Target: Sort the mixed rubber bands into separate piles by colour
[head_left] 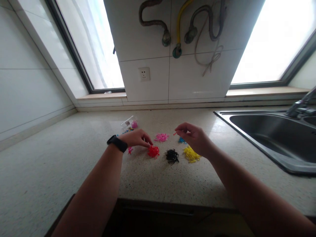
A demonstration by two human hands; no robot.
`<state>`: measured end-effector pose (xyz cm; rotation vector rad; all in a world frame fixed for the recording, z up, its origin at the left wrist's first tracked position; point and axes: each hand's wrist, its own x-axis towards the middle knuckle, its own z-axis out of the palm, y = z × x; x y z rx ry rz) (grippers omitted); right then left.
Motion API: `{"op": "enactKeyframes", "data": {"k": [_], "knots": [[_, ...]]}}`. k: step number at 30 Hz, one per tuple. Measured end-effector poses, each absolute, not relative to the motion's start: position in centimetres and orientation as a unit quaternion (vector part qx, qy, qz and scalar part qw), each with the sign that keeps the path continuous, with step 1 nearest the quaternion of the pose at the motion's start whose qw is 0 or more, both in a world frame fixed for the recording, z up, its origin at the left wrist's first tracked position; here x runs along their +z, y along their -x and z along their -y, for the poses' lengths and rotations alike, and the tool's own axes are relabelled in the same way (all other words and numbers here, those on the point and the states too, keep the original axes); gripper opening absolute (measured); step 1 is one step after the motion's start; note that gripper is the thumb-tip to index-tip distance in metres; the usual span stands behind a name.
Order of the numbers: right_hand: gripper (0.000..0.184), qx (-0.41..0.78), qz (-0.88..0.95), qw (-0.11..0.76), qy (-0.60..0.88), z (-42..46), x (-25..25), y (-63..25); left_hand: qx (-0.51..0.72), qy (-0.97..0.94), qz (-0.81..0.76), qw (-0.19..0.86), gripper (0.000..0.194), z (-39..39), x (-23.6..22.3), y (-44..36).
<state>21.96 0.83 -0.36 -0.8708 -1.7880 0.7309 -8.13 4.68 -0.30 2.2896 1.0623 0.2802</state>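
Observation:
My right hand [191,134] is raised over the counter, its thumb and forefinger pinching a small red rubber band [174,133]. My left hand [140,137], with a black watch on the wrist, has its fingertips pressed together at the top of a pile of red rubber bands [153,151]; what they grip is hidden. Beside that pile lie black bands [172,155] and yellow bands [191,154], the yellow partly below my right hand. Pink bands [161,137] lie farther back between my hands. Blue bands [182,140] are partly covered by my right hand.
Behind my left hand are a clear plastic packet [127,122] and a pink ball-like item [134,124]. A few magenta pieces [130,150] lie near my left wrist. A steel sink [261,138] is set into the speckled counter [145,184] at right; a tiled wall rises behind.

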Motion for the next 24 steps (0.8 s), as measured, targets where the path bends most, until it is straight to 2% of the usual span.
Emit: {"op": "enactKeyframes", "data": {"k": [5, 14, 24], "knots": [[0.02, 0.326, 0.716, 0.499, 0.364, -1.1, -0.2, -22.0, 0.099, -0.853, -0.424, 0.287, 0.025, -5.1, -0.8, 8.5], [0.022, 0.493, 0.59, 0.556, 0.318, -0.3, 1.4, -22.3, 0.174, -0.844, -0.447, 0.239, 0.026, -5.9, -1.7, 9.1], [0.014, 0.57, 0.512, 0.614, 0.191, 0.1, 2.4, -23.2, 0.132, -0.844, -0.492, 0.168, 0.036, -5.6, -1.4, 8.8]]}}
